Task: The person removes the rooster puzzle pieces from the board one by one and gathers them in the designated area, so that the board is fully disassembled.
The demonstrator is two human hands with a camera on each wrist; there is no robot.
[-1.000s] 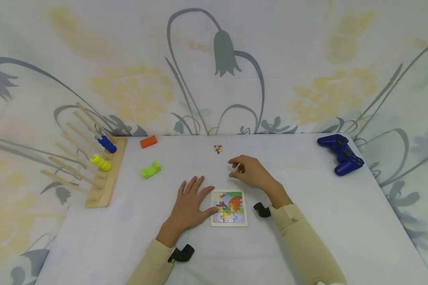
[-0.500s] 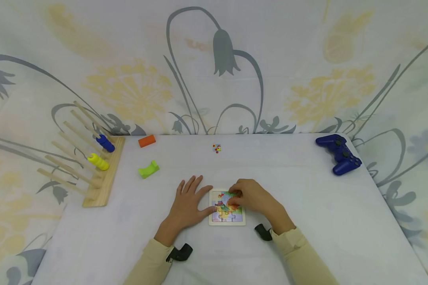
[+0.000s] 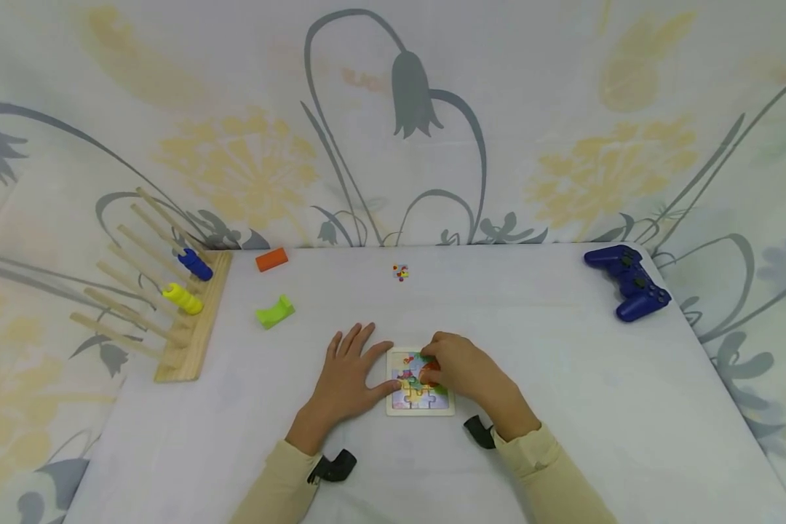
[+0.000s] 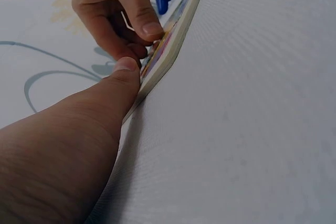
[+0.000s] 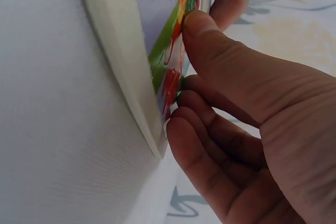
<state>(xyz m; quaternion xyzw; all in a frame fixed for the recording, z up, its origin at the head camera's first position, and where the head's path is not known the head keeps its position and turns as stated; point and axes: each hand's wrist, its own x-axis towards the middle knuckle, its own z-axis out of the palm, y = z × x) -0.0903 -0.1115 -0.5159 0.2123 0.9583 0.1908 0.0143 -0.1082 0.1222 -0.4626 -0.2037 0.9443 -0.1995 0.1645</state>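
Sleeves: beige cuffs (image 3: pixel 271 484) are seen at the lower edge of the frame, with a black wrist device (image 3: pixel 334 466) worn at the left cuff and another at the right.
Left hand (image 3: pixel 347 386): fingers are spread and nothing is gripped; the puzzle's left side is touched by the thumb tip, and its upper left corner is met by the index fingertip.
Right hand (image 3: pixel 465 367): fingers are bent over the puzzle's upper right part, with thumb and fingertips set down on the picture; whether a piece is pinched cannot be told.
Puzzle (image 3: pixel 421 399): it is laid flat just below the middle of the frame, between the hands, its picture bordered by a pale rim.
Slip risk: the puzzle could be turned or slid, since only its left side is steadied and a sideways push could be given by the right hand.
Piece risk: neighbouring pieces could be lifted or knocked askew if interlocked tabs were caught; the worked spot is partly covered by fingers.
Green block (image 3: pixel 275 311): placed left of centre.
Peg rack (image 3: pixel 203 327): stood at left, with yellow and blue beads threaded.
Controller (image 3: pixel 627 282): laid at right.
Small multicoloured piece (image 3: pixel 401 272): left loose toward the tabletop's (image 3: pixel 530 284) far edge.
Orange block (image 3: pixel 271 259): set near that edge, upper left.
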